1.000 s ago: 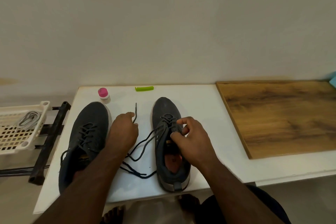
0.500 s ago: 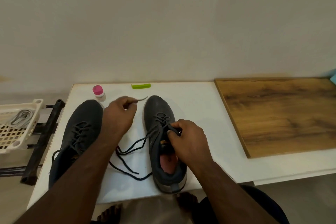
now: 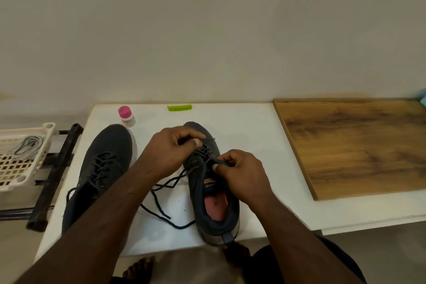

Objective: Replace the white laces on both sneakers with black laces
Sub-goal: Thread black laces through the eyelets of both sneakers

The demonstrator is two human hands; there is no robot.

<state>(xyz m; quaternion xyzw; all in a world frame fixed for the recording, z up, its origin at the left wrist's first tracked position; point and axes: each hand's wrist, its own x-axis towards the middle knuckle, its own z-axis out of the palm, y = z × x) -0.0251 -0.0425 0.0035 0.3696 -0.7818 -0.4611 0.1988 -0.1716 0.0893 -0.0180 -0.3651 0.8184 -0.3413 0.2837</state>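
Dark grey sneaker (image 3: 208, 205) with loose black lace (image 3: 161, 188) sits centre-frame on white tabletop (image 3: 249, 136) against plain wall, left hand (image 3: 171, 152) pinching lace at toe end, right hand (image 3: 242, 174) pinching lace mid-eyelets, bare tabletop right before wooden board (image 3: 355, 145).

matt dark knit-cloth sneakers (image 3: 208, 182), woven black lace (image 3: 161, 211), smooth white table (image 3: 249, 127), grainy wood board (image 3: 359, 143), cream plastic basket (image 3: 25, 157), glossy green plastic clip (image 3: 179, 107)
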